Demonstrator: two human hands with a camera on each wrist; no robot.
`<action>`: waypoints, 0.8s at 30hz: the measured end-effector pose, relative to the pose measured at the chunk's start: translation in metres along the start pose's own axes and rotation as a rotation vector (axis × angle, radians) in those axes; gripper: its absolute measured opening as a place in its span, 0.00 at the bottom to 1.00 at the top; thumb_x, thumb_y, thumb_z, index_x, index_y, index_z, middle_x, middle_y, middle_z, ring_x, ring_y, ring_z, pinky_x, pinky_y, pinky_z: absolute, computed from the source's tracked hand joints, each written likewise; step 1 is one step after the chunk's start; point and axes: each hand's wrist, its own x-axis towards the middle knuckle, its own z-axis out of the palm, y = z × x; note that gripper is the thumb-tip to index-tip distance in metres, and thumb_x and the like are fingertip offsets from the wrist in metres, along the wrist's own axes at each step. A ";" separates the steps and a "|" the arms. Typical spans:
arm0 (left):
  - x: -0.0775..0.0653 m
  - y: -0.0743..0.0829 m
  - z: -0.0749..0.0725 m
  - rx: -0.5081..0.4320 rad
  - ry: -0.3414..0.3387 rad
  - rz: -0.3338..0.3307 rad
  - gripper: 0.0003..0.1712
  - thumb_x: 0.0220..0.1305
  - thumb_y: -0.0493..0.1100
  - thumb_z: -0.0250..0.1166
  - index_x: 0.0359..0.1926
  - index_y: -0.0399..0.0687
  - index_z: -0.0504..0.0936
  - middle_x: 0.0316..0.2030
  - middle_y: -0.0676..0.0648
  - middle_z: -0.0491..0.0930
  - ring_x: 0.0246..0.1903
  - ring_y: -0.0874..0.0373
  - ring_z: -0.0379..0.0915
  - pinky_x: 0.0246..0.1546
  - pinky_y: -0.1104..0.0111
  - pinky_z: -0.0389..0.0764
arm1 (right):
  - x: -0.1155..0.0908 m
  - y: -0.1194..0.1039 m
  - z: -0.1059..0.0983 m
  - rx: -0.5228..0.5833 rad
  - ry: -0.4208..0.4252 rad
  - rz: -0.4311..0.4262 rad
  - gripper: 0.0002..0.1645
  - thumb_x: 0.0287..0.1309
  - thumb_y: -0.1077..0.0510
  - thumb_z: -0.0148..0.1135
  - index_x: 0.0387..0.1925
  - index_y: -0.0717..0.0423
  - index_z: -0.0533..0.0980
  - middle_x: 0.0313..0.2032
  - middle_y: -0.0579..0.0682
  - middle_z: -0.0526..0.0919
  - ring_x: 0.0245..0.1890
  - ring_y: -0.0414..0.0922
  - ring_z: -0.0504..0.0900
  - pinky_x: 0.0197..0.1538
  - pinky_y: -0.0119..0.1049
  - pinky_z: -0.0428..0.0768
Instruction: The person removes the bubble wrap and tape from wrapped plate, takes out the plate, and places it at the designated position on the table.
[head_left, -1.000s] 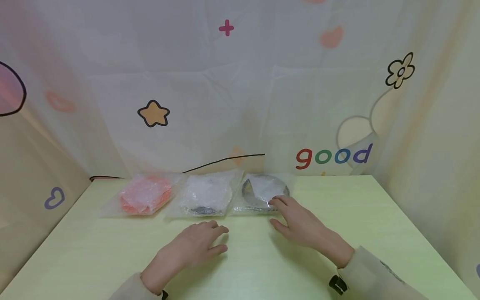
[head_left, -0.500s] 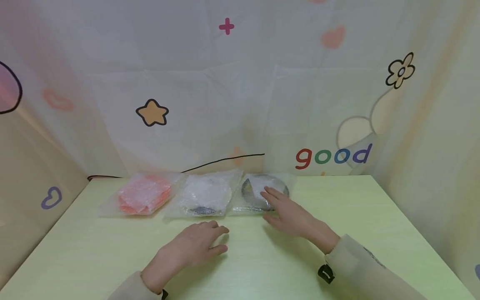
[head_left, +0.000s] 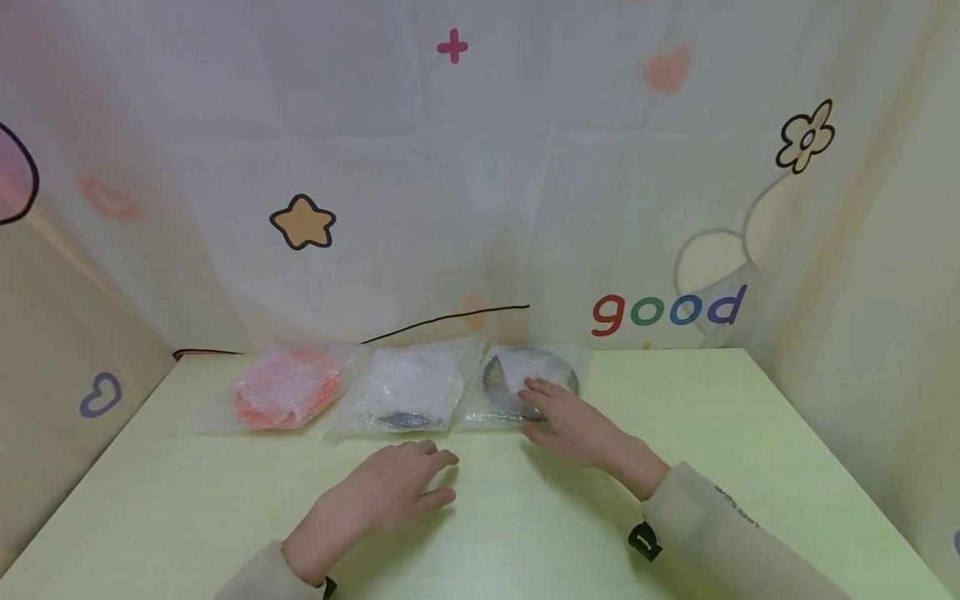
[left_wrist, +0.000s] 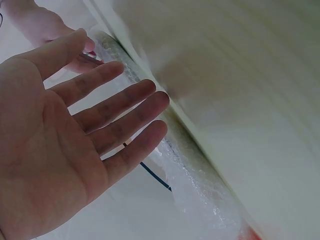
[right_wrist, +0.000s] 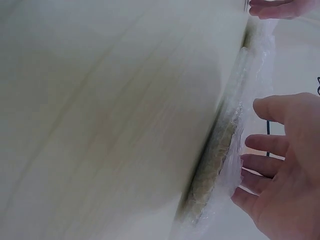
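Head view shows the person's right hand [head_left: 577, 429] at the right bag [head_left: 506, 398], a clear plastic bag lying flat at the far edge of the table [head_left: 735, 483], slightly right of centre. That hand is loose and grasps nothing: its fingers reach over the near right part of the plastic, with the thumb by the near edge. Whether the fingertips touch cannot be told. A round shape with a dark rim shows inside.

The left hand [head_left: 378, 496] is free too, fingers loosely spread above the table, just near of the middle bag [head_left: 416, 385] and apart from it. That bag has whitish contents with a dark patch on the near side. Beside it, the left bag [head_left: 288, 387] shows something pink. All three lie in a row before a printed cloth [head_left: 420, 208] bearing a star [head_left: 303, 222] on the left and the word "good" [head_left: 657, 310] on the right.
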 end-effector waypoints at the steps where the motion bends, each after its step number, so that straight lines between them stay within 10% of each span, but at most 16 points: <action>1: 0.000 0.000 0.000 0.000 0.002 0.000 0.23 0.71 0.51 0.67 0.61 0.45 0.81 0.47 0.47 0.80 0.42 0.53 0.79 0.44 0.56 0.81 | 0.000 0.000 0.001 -0.015 0.005 -0.003 0.29 0.72 0.58 0.62 0.66 0.72 0.71 0.70 0.70 0.67 0.73 0.65 0.62 0.72 0.57 0.63; 24: 0.004 0.003 -0.004 0.005 0.027 0.029 0.22 0.70 0.50 0.68 0.59 0.43 0.82 0.42 0.48 0.79 0.36 0.56 0.76 0.39 0.58 0.80 | -0.002 0.000 0.001 -0.148 0.119 -0.079 0.15 0.62 0.67 0.70 0.50 0.66 0.81 0.49 0.59 0.85 0.53 0.55 0.82 0.58 0.50 0.79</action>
